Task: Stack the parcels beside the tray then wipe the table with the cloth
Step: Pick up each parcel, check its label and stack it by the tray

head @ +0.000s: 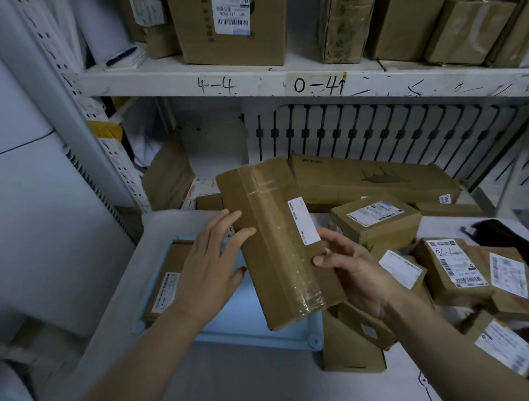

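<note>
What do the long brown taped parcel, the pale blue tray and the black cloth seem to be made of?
Long brown taped parcel: matte cardboard, judging by folded edges; glossy clear plastic tape glints along it. Pale blue tray: probably smooth moulded plastic, with rounded corners. Black cloth: seemingly soft fabric, lying limp and crumpled.

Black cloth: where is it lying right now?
In the head view the black cloth lies on the table at the far right, just behind the labelled parcels, beyond the right hand.

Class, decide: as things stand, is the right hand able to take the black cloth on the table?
Probably not yet. The right hand grips the long parcel, so it is occupied; the black cloth lies uncovered beyond the small parcels.
</note>
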Action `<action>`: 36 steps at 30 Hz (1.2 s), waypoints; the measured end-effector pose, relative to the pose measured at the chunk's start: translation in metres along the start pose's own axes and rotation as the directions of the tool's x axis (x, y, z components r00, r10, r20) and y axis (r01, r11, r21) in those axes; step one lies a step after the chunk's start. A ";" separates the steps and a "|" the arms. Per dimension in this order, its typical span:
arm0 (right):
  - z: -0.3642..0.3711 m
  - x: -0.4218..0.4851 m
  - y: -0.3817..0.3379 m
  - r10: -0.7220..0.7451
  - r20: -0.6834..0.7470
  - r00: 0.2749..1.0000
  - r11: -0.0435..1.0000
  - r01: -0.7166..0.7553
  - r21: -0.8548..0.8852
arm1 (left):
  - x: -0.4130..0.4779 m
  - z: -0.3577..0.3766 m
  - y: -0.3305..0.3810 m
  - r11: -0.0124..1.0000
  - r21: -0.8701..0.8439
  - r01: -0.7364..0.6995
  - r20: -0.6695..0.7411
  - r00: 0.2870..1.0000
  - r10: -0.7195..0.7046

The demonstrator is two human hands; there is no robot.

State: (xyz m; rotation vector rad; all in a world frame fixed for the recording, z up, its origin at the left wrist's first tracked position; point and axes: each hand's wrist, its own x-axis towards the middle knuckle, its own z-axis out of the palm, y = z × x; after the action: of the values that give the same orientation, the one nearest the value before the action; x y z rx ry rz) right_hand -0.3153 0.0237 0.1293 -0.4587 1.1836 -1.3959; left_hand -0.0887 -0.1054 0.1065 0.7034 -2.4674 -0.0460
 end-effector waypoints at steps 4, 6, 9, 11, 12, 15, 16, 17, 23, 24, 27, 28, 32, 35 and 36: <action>0.000 0.000 0.002 -0.021 0.017 1.000 1.000 0.021 0.005 | 0.000 0.001 0.001 1.000 0.021 -0.005 -0.044 0.999 0.006; 0.001 -0.001 0.002 -0.014 0.035 0.999 1.000 0.014 0.007 | 0.001 0.002 0.001 0.999 0.042 -0.012 -0.052 0.999 0.014; 0.003 -0.001 0.000 0.002 0.043 0.999 1.000 -0.002 0.012 | -0.001 0.004 -0.002 0.998 0.058 -0.011 -0.040 0.999 0.013; 0.005 -0.003 -0.001 0.030 0.054 0.998 0.999 -0.029 -0.017 | -0.002 0.002 -0.004 0.999 0.047 -0.010 -0.038 0.999 0.012; 0.005 -0.004 -0.001 0.047 0.063 0.997 0.998 -0.045 -0.038 | -0.002 0.001 -0.005 0.999 0.036 -0.011 -0.040 0.999 0.013; 0.009 -0.004 0.000 0.107 0.064 0.992 0.994 -0.108 0.024 | 0.000 -0.003 -0.007 0.999 -0.040 0.020 -0.035 0.999 -0.022; 0.010 -0.003 0.000 0.120 0.063 0.991 0.990 -0.124 0.063 | 0.000 -0.003 -0.009 0.993 -0.100 0.061 -0.016 0.998 -0.062; 0.010 -0.001 0.003 0.116 0.043 0.992 0.991 -0.119 0.065 | 0.001 -0.006 -0.010 0.973 -0.188 0.133 0.020 0.991 -0.132; 0.018 0.017 0.028 0.063 0.012 0.998 0.967 -0.058 -0.246 | -0.007 -0.020 -0.003 0.384 -0.590 0.710 0.551 0.702 -0.451; 0.020 0.017 0.035 0.088 0.042 0.995 0.956 -0.073 -0.285 | -0.010 -0.019 -0.001 0.325 -0.580 0.747 0.594 0.661 -0.458; 0.029 0.019 0.055 0.200 0.050 0.979 0.959 -0.185 -0.213 | -0.024 -0.007 -0.002 0.241 -0.513 0.824 0.673 0.560 -0.482; 0.031 0.021 0.061 0.230 0.019 0.973 0.958 -0.223 -0.179 | -0.028 -0.003 -0.004 0.229 -0.480 0.847 0.692 0.526 -0.495; 0.037 0.036 0.088 0.312 -0.185 0.932 0.939 -0.332 -0.093 | -0.052 0.015 -0.020 0.204 -0.328 0.922 0.715 0.383 -0.585; 0.041 0.051 0.105 0.348 -0.284 0.893 0.922 -0.382 -0.072 | -0.067 0.021 -0.031 0.193 -0.315 0.929 0.671 0.362 -0.647; 0.041 0.057 0.112 0.358 -0.302 0.884 0.914 -0.398 -0.080 | -0.072 0.022 -0.036 0.191 -0.300 0.934 0.652 0.348 -0.673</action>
State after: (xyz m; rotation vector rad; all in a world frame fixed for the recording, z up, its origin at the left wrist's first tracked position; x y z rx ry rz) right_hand -0.2380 -0.0206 0.0312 -0.1104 1.5192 -1.0607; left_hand -0.0324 -0.1035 0.0442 1.7370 -1.7486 -1.5501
